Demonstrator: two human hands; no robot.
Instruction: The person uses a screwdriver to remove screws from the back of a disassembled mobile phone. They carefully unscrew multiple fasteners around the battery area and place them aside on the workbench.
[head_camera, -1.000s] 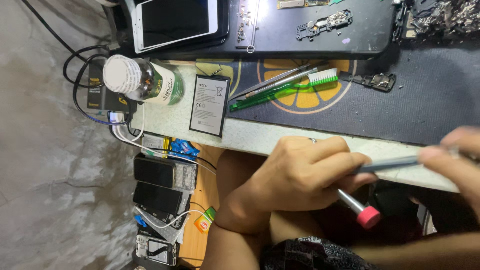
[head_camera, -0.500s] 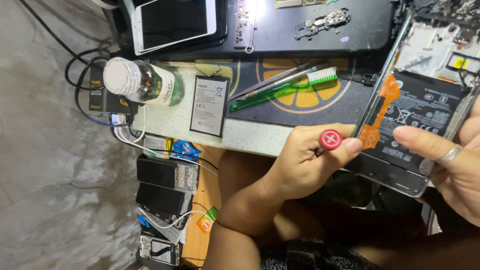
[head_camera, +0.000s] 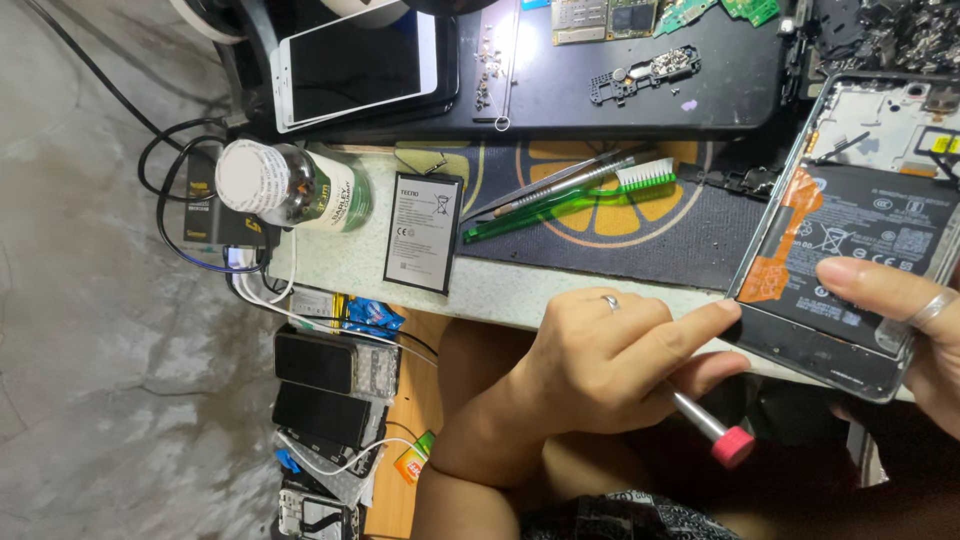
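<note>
Phone-repair workbench. Evidence: opened grey smartphone chassis with exposed black battery (head_camera: 860, 250), loose flat black battery cell (head_camera: 423, 232), green circuit boards (head_camera: 640, 14), green-handled white-bristle brush (head_camera: 570, 198), scattered small screws (head_camera: 490, 75), stacked dark handsets (head_camera: 330, 385) below the desk edge.

bench (head_camera: 350, 262) pale, speckled | mat (head_camera: 620, 235) dark, orange print | on mat: green brush (head_camera: 570, 198), tweezers (head_camera: 560, 182) | on bench: loose battery (head_camera: 422, 232), white-capped bottle (head_camera: 290, 187) lying down | black tray (head_camera: 620, 110) at rear

grey concrete floor (head_camera: 90, 420) at left; a pale workbench (head_camera: 350, 265) with a dark mat (head_camera: 640, 250), brightly lit.
</note>
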